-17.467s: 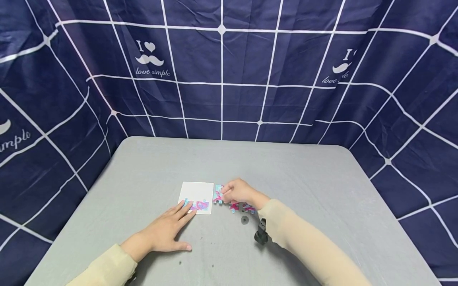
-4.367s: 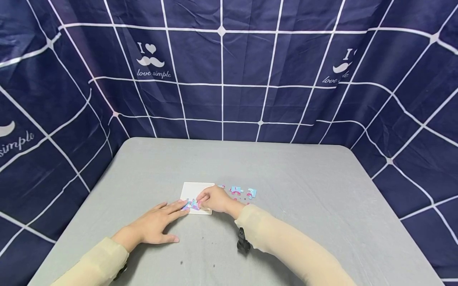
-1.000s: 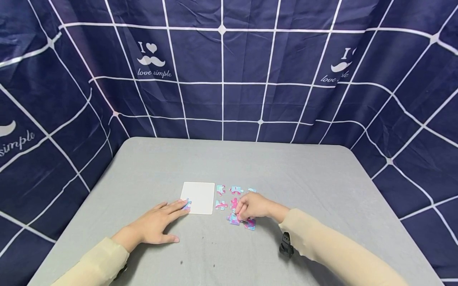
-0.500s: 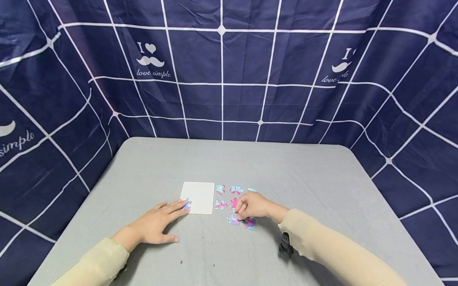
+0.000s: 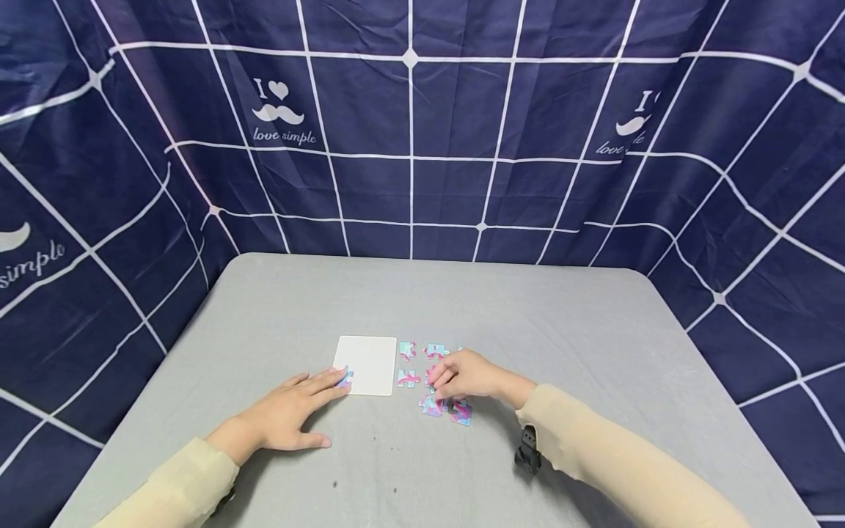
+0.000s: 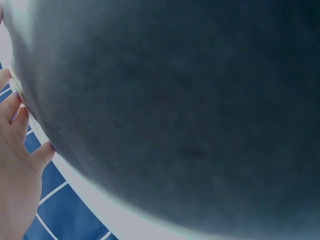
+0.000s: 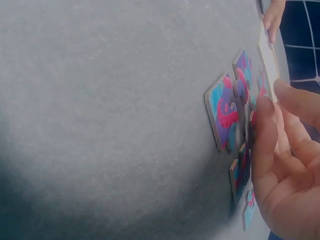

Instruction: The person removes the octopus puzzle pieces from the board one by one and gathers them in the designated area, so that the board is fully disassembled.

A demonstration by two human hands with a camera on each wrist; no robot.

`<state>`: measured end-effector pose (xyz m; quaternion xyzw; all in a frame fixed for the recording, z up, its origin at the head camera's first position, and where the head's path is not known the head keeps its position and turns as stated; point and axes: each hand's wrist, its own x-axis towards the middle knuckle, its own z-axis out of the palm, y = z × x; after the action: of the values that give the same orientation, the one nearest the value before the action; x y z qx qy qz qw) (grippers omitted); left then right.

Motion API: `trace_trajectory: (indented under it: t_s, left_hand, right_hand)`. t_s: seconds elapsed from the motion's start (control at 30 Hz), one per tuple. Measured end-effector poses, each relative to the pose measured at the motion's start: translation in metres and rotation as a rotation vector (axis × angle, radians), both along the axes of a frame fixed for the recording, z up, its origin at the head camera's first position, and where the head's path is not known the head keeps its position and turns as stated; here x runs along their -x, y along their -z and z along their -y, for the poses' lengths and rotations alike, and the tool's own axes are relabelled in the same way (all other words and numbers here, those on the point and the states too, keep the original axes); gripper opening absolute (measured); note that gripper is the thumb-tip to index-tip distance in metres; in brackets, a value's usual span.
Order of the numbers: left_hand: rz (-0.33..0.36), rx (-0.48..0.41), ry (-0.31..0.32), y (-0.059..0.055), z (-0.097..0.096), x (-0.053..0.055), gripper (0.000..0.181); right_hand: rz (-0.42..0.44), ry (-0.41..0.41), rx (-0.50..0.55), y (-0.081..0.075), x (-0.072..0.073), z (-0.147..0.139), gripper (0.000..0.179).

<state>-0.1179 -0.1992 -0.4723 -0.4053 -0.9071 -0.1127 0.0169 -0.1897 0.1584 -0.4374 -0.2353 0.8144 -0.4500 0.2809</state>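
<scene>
In the head view my left hand lies flat with spread fingers, its fingertips on the lower left of a square white puzzle board. A blue and purple puzzle piece shows beside those fingertips on the board. My right hand hovers just right of the board over loose pieces, thumb and fingers bent loosely and apart. Nearest its thumb is a blue, pink and purple piece, with another purple piece to its right. The right wrist view has nothing between thumb and fingers. Some pieces are partly hidden under this hand.
More loose pieces lie right of the board: one at the upper left, another at the top middle and one lower. A grey cloth covers the table. Dark blue checked curtains stand around it.
Earlier, several pieces lay along the board's lower edge; now one shows there and two rest on the table, lower right. Just now my right fingers have parted and lifted slightly from the pieces.
</scene>
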Motion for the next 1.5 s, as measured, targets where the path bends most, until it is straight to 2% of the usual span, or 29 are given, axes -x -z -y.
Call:
trace_trajectory:
  t_s: [0.13, 0.37, 0.8, 1.1, 1.23, 1.5]
  left_hand:
    - [0.005, 0.003, -0.003, 0.001, 0.000, 0.000, 0.079]
    - [0.002, 0.001, -0.005, 0.000, 0.000, 0.000, 0.080]
    - [-0.026, -0.035, 0.012, 0.000, 0.000, 0.001, 0.077]
    - [0.059, -0.031, -0.047, -0.001, 0.001, 0.000, 0.076]
    - [0.059, -0.024, -0.045, -0.001, 0.001, 0.001, 0.076]
    - [0.059, -0.011, -0.035, -0.002, 0.001, 0.001, 0.076]
  right_hand:
    - [0.018, 0.011, 0.041, 0.001, 0.002, 0.001, 0.021]
    - [-0.019, 0.030, 0.067, 0.003, 0.003, 0.009, 0.025]
    - [-0.045, -0.017, 0.047, 0.005, 0.000, 0.027, 0.021]
    - [-0.054, -0.031, 0.069, 0.005, -0.002, 0.034, 0.021]
    - [-0.057, -0.057, 0.072, 0.006, -0.001, 0.038, 0.018]
    - [-0.058, -0.020, 0.031, 0.003, 0.000, 0.055, 0.021]
